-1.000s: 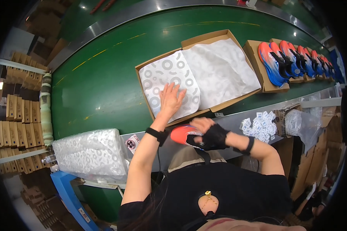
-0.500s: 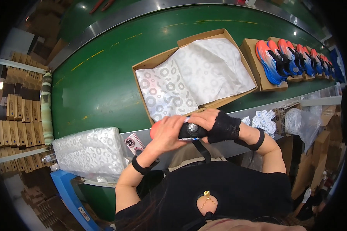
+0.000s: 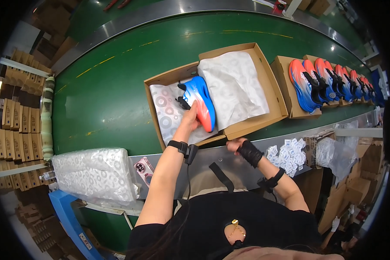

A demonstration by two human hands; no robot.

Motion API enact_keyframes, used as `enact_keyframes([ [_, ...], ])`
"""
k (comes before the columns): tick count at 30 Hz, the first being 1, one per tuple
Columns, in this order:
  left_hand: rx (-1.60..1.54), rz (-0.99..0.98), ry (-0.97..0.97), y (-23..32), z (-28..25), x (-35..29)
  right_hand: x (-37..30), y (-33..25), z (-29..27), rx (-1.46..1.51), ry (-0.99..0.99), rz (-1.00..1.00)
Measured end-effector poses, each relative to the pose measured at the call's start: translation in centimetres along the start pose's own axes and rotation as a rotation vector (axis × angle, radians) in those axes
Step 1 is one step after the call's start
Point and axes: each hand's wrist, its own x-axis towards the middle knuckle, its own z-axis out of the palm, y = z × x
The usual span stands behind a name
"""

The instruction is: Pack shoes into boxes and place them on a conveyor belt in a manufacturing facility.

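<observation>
A running shoe (image 3: 206,97) in blue, white and coral lies on its side in the left part of an open cardboard shoebox (image 3: 278,93). My left hand (image 3: 191,118) grips the shoe near its coral end. Patterned tissue paper (image 3: 162,102) lines the box under the shoe, and a wide paler sheet (image 3: 234,86) spreads over the right part. Close to the near edge of the box is my right hand (image 3: 236,146), in a black wrist covering, its fingers curled; what they hold, if anything, is hidden.
Small white packets (image 3: 288,156) lie in a pile to the right. More shoes (image 3: 303,86) on cardboard boxes line the green table (image 3: 108,102) at the right. A wrapped stack of patterned paper (image 3: 93,173) and a pink phone (image 3: 144,170) sit near left. Boxes (image 3: 24,145) fill the left shelves.
The shoe has moved from in front of my body into the left part of the box with my left hand. My right hand has let go of it and drawn right.
</observation>
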Motion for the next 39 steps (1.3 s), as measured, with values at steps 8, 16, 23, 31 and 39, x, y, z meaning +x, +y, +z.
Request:
enact_keyframes([
  [8, 0.101, 0.396, 0.093, 2.0, -4.9, -8.4, -1.7, -6.9, 3.5, 0.217, 0.797, -0.663],
  [16, 0.565, 0.483, 0.504, 0.8, -10.8, -12.4, 2.4, -7.6, 7.9, -1.206, 1.018, -0.953],
  [23, 0.852, 1.014, 0.599, -3.0, -11.8, -11.7, 1.2, -7.3, 8.0, -1.203, 0.901, -0.865],
  [31, 0.872, 0.864, 0.581, -4.0, -11.2, -12.2, 0.3, -7.1, 7.2, -1.279, 0.871, -0.898],
  [39, 0.174, 0.335, 0.128, 0.8, -12.3, -10.7, -0.4, -11.5, 6.0, -1.204, 0.854, -0.904],
])
